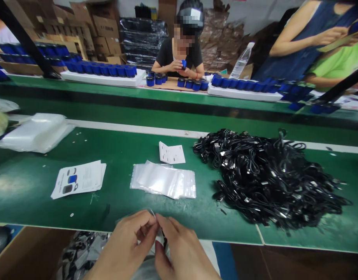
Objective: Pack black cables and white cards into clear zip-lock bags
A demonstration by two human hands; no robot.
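My left hand (135, 237) and my right hand (179, 243) meet at the table's front edge, fingertips pinched together. Between them shows the thin edge of a clear plastic bag (153, 213); most of it is hidden by the fingers. Something dark shows below the fingertips, too covered to make out. Just beyond lies a spread stack of clear zip bags (167, 179), with a folded leaflet (174, 154) behind it. Off to the left is a pile of printed leaflets (79, 179). A big heap of black USB cables (263, 179) covers the right side.
Larger plastic bags (35, 130) lie at the far left. Below the table edge, a box (35, 249) stands beside many bagged items (82, 249). Across the green bench (123, 105), a co-worker (179, 50) handles a blue cylinder among rows of them. A bottle (242, 62) stands there.
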